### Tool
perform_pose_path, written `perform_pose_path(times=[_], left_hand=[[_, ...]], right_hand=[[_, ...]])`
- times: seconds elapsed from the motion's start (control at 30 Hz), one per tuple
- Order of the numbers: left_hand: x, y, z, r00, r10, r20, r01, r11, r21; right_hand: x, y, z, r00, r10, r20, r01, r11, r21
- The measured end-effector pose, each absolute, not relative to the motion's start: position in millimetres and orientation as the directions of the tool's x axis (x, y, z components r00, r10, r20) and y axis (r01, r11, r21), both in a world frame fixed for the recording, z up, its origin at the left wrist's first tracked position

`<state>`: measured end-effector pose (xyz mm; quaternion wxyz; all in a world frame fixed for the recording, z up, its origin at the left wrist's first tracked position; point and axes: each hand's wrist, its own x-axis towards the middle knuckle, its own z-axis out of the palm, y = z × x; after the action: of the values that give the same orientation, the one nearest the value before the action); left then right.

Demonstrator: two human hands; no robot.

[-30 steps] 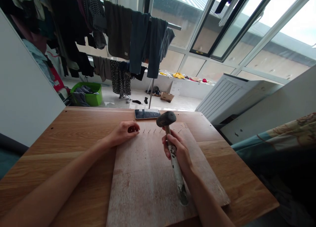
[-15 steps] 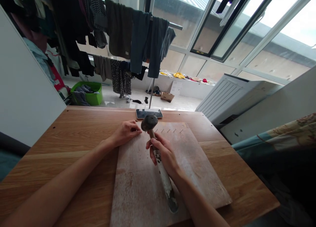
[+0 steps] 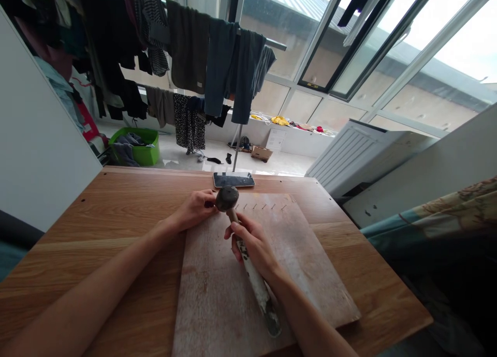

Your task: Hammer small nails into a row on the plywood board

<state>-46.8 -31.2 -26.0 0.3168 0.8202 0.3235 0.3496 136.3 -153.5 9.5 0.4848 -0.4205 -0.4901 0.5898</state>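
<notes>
Nearest you, the board (image 3: 306,274) lies flat on the wooden worktop (image 3: 132,196); its near right corner sits inboard of the worktop's right edge, and its near left part runs out of view. Over the board, your right hand (image 3: 254,246) is closed round the hammer (image 3: 254,279), gripping the handle partway up, below the head. The paint-worn butt of the handle points back towards you and to the right, while the dark head is up at the board's far left corner.

Your left forearm crosses the left side of the worktop, and your left hand (image 3: 197,208) rests at that same far left corner, fingers and thumb curled in. The hammer head covers the fingertips, so you cannot tell whether they pinch anything or whether the head touches them.

To the right of the head, a row of thin nails (image 3: 263,208) stands along the board's far edge, most of them looking tilted. Just beyond that edge, a phone (image 3: 233,179) lies by the far edge of the worktop. Past it are a green tub (image 3: 152,155) of clothes, a cardboard box (image 3: 262,153) on the floor and hanging laundry (image 3: 188,49).
</notes>
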Motion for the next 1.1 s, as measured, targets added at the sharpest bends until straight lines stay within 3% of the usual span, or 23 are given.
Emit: perform_pose_path(times=[0.2,0.37,0.5,0.6,0.77,0.87,0.97,1.1], left_hand=[[-49.5,-33.7,-22.7,0.549,0.761,0.347,0.394,-0.601,0.695],[-48.2,-33.0,-26.3,0.552,0.754,0.355,0.410,-0.617,0.672],[-51.3,-36.5,-24.1,0.572,0.738,0.358,0.432,-0.642,0.634],[-69.3,-46.1,-15.7,0.617,0.710,0.338,0.465,-0.676,0.572],[-130.7,-70.6,-6.5,0.686,0.715,0.139,0.605,-0.665,0.438],[-156.0,-85.1,-11.1,0.734,0.679,-0.003,0.615,-0.664,0.424],[-156.6,-94.0,-21.3,0.734,0.676,-0.069,0.630,-0.640,0.439],[-131.9,-96.4,-35.4,0.711,0.703,-0.007,0.614,-0.616,0.493]], right_hand=[[168.1,-183.2,34.5,0.116,0.985,-0.127,-0.484,-0.055,-0.873],[212.3,-219.6,36.4,0.309,0.901,-0.305,-0.426,-0.155,-0.891],[228.1,-229.8,20.1,0.315,0.869,-0.382,-0.406,-0.241,-0.882],[231.4,-237.8,14.9,0.276,0.891,-0.361,-0.357,-0.254,-0.899],[253.4,-266.2,15.5,0.177,0.954,-0.243,-0.046,-0.239,-0.970],[277.6,-283.0,5.5,0.244,0.970,-0.012,0.358,-0.102,-0.928],[301.7,-296.4,-18.6,0.244,0.923,0.298,0.767,0.004,-0.642],[334.8,-311.8,-51.6,0.061,0.891,0.449,0.974,0.046,-0.222]])
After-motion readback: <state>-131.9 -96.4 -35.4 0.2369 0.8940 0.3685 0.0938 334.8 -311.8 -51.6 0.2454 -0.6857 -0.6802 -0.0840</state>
